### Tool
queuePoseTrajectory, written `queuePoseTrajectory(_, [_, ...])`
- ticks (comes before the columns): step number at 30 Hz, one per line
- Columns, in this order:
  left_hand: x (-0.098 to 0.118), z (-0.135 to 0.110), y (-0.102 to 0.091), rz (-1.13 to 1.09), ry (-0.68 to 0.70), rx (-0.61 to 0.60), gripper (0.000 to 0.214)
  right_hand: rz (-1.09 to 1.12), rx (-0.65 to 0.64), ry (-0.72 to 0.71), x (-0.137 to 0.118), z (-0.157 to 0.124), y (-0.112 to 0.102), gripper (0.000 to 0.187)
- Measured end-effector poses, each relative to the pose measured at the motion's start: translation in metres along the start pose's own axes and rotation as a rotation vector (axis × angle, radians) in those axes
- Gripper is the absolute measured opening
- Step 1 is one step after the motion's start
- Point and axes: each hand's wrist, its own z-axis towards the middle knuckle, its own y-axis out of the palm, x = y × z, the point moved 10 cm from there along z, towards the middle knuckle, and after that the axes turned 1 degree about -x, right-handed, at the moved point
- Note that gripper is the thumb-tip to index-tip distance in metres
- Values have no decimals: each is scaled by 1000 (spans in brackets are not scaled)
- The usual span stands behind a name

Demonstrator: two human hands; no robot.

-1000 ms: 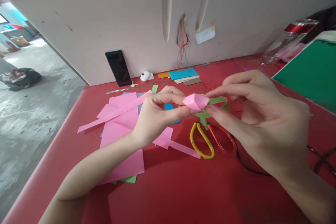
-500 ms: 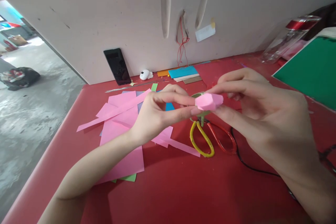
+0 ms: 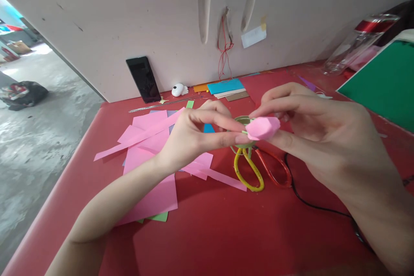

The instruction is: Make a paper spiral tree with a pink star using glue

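Note:
Held up over the red table, a small folded pink paper piece [image 3: 263, 128], shaped like a flower bud, sits between my fingertips. My left hand [image 3: 194, 133] pinches at its left end, where a thin bit of green shows. With thumb and forefinger, my right hand [image 3: 326, 133] grips the pink piece from the right side. Behind the fingers is a greenish ring [image 3: 242, 120], perhaps a tape roll, mostly hidden. Below it lie scissors [image 3: 248, 177] with one yellow and one red handle; their blades are covered.
Pink paper sheets and strips [image 3: 152, 194] lie at the left. A black phone [image 3: 143, 79] leans on the wall, beside a white earbud case-like object [image 3: 179, 89]. Blue paper [image 3: 226, 86], a clear bottle [image 3: 349, 47], a green board [image 3: 384, 86] and a black cable [image 3: 310, 205] are around.
The pink paper piece has shifted slightly right and turned, showing a broader face. Both hands keep close to it, and more of the greenish ring shows behind.

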Motion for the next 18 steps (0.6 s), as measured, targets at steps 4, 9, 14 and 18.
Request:
queuePoseTrajectory(4, [1,0,2,-1,2,-19,6,46,-45,16,3,1,3,12])
queuePoseTrajectory(9, [-3,-1,-11,-67,24,122,8,-1,81,39,3,0,-5,13])
queuePoseTrajectory(14, [-6,-1,-25,-175,37,283,18,-120,319,-116,-20,-10,-20,12])
queuePoseTrajectory(18, [-4,0,-28,-252,29,337,25,-113,271,-34,-10,-10,-9,9])
